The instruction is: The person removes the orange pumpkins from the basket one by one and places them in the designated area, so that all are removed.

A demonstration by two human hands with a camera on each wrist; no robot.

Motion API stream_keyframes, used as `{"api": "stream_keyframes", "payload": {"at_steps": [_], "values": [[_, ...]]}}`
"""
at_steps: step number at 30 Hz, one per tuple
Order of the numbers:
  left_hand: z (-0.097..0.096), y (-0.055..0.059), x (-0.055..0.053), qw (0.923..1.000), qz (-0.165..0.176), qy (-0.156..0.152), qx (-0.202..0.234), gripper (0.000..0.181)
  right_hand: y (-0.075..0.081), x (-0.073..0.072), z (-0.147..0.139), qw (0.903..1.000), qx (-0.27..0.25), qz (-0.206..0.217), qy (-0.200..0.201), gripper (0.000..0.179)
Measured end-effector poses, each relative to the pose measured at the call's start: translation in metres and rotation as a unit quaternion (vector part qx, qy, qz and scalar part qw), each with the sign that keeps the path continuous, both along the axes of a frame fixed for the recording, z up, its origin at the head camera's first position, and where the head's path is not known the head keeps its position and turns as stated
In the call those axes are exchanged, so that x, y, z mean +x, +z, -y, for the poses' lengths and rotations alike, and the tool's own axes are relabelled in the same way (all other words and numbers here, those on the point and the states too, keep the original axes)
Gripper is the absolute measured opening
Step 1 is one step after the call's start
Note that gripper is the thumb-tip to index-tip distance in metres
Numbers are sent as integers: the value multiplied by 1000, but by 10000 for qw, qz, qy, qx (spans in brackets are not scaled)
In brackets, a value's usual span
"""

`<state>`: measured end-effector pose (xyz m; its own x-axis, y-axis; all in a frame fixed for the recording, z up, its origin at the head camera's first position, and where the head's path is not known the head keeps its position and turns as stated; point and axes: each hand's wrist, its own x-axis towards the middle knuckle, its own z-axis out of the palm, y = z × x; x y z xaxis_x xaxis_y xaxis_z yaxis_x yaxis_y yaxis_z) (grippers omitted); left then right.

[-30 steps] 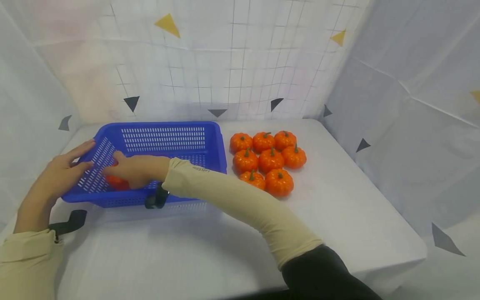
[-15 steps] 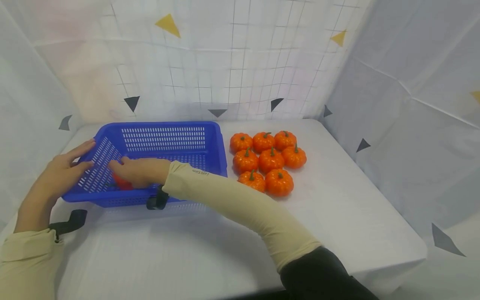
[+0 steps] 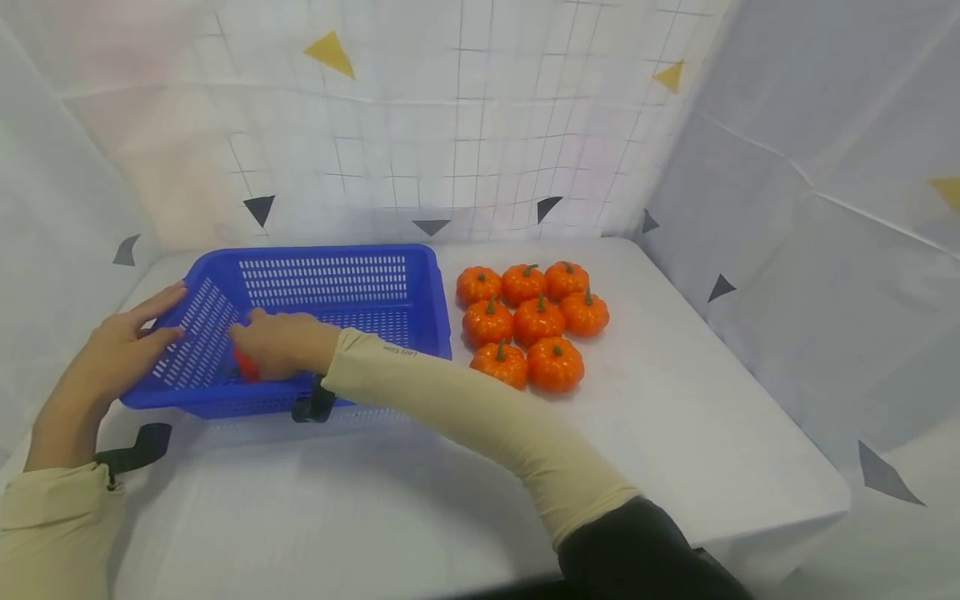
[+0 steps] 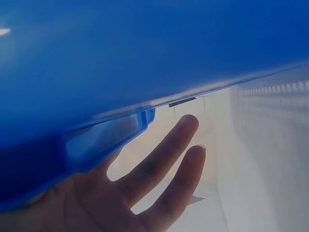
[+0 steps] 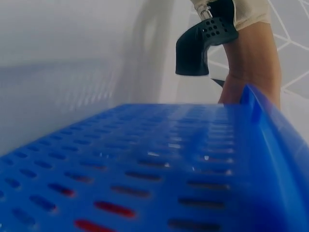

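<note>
A blue slotted basket [image 3: 322,252] stands on the left of the table. At its left rim my left hand [image 3: 120,350] grips the edge; in the left wrist view two fingers [image 4: 159,169] stretch out below the blue rim. My right hand [image 3: 281,343] reaches over the near side into the basket. Its fingers hold a shiny red thing [image 3: 246,367] with a bit of dark green beside it, largely hidden by the hand. Only specks of red show through the basket slots in the right wrist view.
Several small orange pumpkins [image 3: 539,320] with green stems sit grouped just right of the basket. White cloth walls [image 3: 420,125] rise behind and at the sides of the white table [image 3: 705,417]. The table's right edge slants toward the front.
My right hand has shifted slightly right inside the basket, and the red thing has moved along with it. The left hand stays at the rim. The head view has shifted a little.
</note>
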<state>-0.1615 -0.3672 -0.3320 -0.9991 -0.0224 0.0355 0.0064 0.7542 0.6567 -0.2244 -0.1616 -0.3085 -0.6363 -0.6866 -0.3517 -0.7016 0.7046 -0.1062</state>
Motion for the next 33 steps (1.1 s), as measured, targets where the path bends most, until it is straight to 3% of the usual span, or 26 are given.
{"api": "stream_keyframes", "payload": {"at_steps": [2,6,12,21,33], "values": [[-1,0,0,10000,-40,25,-65,62,0,0,0,9987,64,-456,201,61],[-1,-2,0,9998,-111,93,-98,62,2,1,-4,9974,-270,-667,8,59],[1,-3,0,9999,-115,105,-49,62,7,4,-15,9947,-889,-425,-298,61],[0,0,0,9999,86,79,-59,62,14,9,-36,9867,-1541,-298,-433,76],[-1,-1,-1,9998,-18,134,-141,62,28,21,-76,9633,-2621,-354,-460,71]]}}
